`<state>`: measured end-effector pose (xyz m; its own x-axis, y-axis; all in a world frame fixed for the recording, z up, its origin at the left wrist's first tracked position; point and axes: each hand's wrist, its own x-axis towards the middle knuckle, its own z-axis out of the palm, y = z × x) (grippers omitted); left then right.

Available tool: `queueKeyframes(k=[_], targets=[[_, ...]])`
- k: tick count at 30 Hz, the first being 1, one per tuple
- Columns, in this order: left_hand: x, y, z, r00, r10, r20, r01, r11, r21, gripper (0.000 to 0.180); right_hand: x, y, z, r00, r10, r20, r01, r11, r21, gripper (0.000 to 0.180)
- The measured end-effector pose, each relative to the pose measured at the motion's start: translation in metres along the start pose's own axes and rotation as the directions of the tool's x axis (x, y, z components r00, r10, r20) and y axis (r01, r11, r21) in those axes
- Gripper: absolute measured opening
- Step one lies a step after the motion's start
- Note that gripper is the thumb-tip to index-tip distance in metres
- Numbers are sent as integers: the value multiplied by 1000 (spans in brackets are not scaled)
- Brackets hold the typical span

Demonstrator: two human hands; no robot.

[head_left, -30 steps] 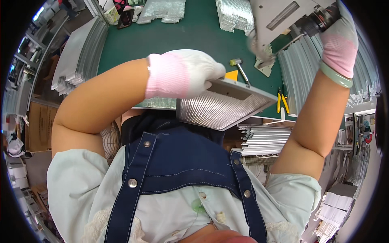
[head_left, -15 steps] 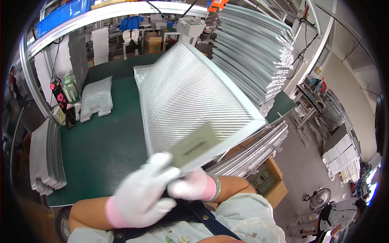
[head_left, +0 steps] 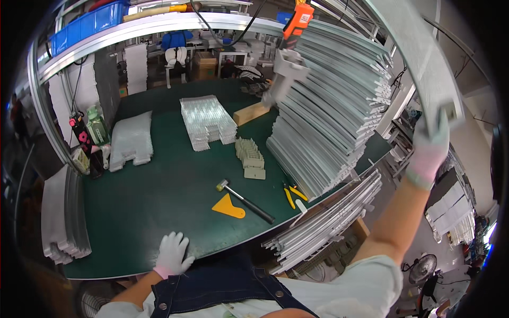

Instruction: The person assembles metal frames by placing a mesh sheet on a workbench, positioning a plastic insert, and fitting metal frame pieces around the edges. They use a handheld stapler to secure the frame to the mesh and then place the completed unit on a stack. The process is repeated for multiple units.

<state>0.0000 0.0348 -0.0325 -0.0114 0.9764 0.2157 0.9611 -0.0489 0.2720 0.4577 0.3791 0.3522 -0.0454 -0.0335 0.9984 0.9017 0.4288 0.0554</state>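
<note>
My right hand point(head_left: 430, 140), in a white glove with a pink cuff, is raised far out to the right. It grips the end of a framed panel point(head_left: 419, 53), of which only a pale frame side shows at the upper right; the rest is out of view. My left hand point(head_left: 172, 254), gloved alike, lies on the front edge of the green table point(head_left: 143, 212) with its fingers spread and nothing in it. On the table before it lie a yellow scraper point(head_left: 229, 206), a black-handled mallet point(head_left: 249, 204) and yellow-handled pliers point(head_left: 290, 196).
A tall stack of framed panels point(head_left: 328, 111) stands at the right. Behind the tools sit grey-green plates point(head_left: 250, 159), ribbed silver sheets point(head_left: 207, 122) and a wooden block point(head_left: 250, 113). An orange tool point(head_left: 298, 24) hangs above. Metal strips point(head_left: 328, 217) lie beside the table's right edge.
The panel has moved from in front of me to the upper right with my right hand. My left hand has let go and come down onto the table. The tools and plates are now uncovered.
</note>
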Motion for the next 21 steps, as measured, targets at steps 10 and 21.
queueKeyframes(k=[10,21], targets=[[15,-3,8,997,1,-81,-7,996,-85,61,133,7,169,695,692,197,-654,494,573,75],[4,-13,9,973,40,-226,-70,990,-125,41,-225,-199,53,959,-260,108,125,736,666,63]])
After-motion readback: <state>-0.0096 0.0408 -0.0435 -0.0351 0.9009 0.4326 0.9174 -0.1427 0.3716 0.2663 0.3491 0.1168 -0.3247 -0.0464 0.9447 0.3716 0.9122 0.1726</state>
